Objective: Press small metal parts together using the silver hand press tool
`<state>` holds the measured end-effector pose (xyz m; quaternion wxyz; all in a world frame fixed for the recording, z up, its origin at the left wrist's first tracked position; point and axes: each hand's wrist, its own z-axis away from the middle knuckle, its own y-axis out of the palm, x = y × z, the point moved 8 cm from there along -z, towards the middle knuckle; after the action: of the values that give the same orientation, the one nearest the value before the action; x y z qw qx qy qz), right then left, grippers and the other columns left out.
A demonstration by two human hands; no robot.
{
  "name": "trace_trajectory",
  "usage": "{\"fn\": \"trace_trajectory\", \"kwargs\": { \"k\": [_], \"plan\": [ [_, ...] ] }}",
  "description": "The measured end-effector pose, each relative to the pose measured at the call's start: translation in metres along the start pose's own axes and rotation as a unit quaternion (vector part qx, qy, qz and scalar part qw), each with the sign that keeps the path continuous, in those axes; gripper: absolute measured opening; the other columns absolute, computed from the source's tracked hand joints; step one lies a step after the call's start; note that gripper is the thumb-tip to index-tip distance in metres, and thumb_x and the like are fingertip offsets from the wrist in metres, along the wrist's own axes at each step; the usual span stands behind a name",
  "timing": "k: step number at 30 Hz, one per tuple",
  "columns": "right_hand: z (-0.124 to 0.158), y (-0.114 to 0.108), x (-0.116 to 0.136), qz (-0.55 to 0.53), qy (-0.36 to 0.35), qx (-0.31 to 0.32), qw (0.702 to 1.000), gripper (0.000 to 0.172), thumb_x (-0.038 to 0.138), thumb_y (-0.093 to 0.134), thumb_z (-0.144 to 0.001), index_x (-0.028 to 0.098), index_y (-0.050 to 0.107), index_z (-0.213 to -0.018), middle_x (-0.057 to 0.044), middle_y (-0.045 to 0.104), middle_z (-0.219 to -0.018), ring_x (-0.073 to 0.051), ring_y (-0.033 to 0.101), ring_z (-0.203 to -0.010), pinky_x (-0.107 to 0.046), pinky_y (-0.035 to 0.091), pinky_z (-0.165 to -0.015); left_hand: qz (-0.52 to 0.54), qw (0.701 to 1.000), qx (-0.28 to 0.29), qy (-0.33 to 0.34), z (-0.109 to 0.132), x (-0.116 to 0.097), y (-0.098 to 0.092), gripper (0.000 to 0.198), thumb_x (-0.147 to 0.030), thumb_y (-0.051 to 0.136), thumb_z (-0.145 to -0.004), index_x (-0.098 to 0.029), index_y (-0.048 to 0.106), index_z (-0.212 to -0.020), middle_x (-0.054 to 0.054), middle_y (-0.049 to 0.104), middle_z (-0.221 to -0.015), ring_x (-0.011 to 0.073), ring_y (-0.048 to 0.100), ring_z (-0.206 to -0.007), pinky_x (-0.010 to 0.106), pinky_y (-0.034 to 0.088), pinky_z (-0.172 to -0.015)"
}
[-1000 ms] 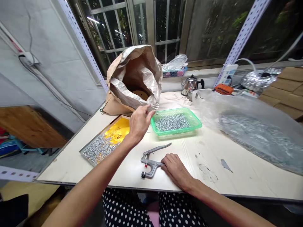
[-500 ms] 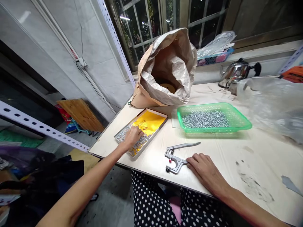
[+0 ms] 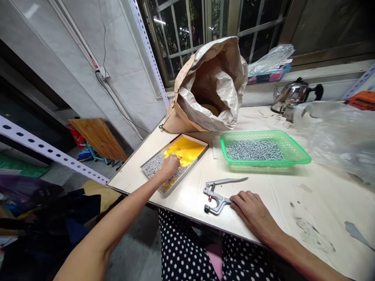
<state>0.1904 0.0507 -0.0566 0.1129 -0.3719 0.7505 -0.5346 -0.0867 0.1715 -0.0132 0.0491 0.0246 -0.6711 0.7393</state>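
My left hand [image 3: 170, 165] reaches into a shallow tray [image 3: 187, 175] with a yellow bottom bearing dark print. Its fingers are curled together among small silvery metal pins [image 3: 154, 165]; whether any are pinched is hidden. My right hand [image 3: 251, 210] rests on the table with its fingers closed around the lower handle of grey snap pliers [image 3: 220, 202]. The pliers lie on their side, jaws to the left, with the upper handle spread away, a spring and a red tip showing. Right of the tray, a green plastic basket [image 3: 297, 158] holds many similar metal pins.
A large open paper sack [image 3: 184, 113] leans behind the tray. A steel kettle [image 3: 291, 95], a clear plastic bag [image 3: 331, 132] and an orange box [image 3: 363, 100] stand at the back right. A grey scrap [image 3: 356, 231] lies at the right. The table's front edge borders my lap.
My left hand has shifted slightly rightward and up over the tray, its fingers more curled. The view has tilted a little. My right hand and the pliers stay in place.
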Motion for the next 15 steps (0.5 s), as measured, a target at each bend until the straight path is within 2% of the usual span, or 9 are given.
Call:
{"fn": "trace_trajectory", "kwargs": {
  "k": [4,8,11,13,15],
  "plan": [
    [0.000,-0.001,0.001,0.006,-0.004,-0.011,1.000,0.021,0.028,0.040,-0.099,0.020,0.059,-0.095,-0.005,0.054,-0.084,-0.022,0.047,-0.079,-0.035,0.034,-0.073,0.013,1.000,-0.010,-0.008,0.002,0.004,-0.005,0.028,-0.012,0.046,-0.087,-0.008,0.073,-0.089,0.017,0.068,-0.097,0.0234,0.063,-0.096,0.029,0.047,-0.082],
    [-0.001,-0.002,0.001,0.010,-0.007,-0.018,1.000,0.023,0.029,0.039,-0.099,0.020,0.060,-0.094,-0.005,0.055,-0.083,-0.022,0.048,-0.079,-0.035,0.034,-0.073,0.040,0.999,-0.028,-0.010,0.006,0.006,-0.018,0.027,-0.009,0.047,-0.083,-0.008,0.074,-0.086,0.016,0.069,-0.094,0.0224,0.064,-0.092,0.028,0.047,-0.079],
    [-0.002,-0.003,0.000,0.008,-0.003,-0.011,1.000,0.024,0.030,0.038,-0.100,0.021,0.060,-0.095,-0.005,0.055,-0.083,-0.021,0.048,-0.079,-0.035,0.034,-0.073,0.070,0.997,-0.042,-0.005,0.014,-0.005,-0.031,0.027,-0.009,0.047,-0.083,-0.009,0.074,-0.084,0.013,0.071,-0.093,0.0201,0.065,-0.089,0.025,0.047,-0.078],
    [-0.002,-0.003,0.000,0.004,0.002,0.002,1.000,0.024,0.030,0.039,-0.100,0.020,0.060,-0.095,-0.006,0.055,-0.084,-0.021,0.048,-0.080,-0.035,0.035,-0.074,0.153,0.988,-0.035,0.007,0.026,-0.021,-0.035,0.023,-0.012,0.050,-0.083,-0.012,0.073,-0.086,0.009,0.072,-0.090,0.0169,0.066,-0.083,0.023,0.048,-0.074],
    [-0.003,-0.003,-0.001,-0.004,0.007,0.017,1.000,0.024,0.030,0.039,-0.099,0.020,0.061,-0.096,-0.006,0.055,-0.085,-0.021,0.048,-0.081,-0.035,0.035,-0.074,0.303,0.953,0.012,0.006,0.043,-0.042,-0.027,0.019,-0.016,0.056,-0.082,-0.013,0.072,-0.089,0.005,0.072,-0.083,0.0132,0.064,-0.070,0.022,0.048,-0.066]
  ]
}}
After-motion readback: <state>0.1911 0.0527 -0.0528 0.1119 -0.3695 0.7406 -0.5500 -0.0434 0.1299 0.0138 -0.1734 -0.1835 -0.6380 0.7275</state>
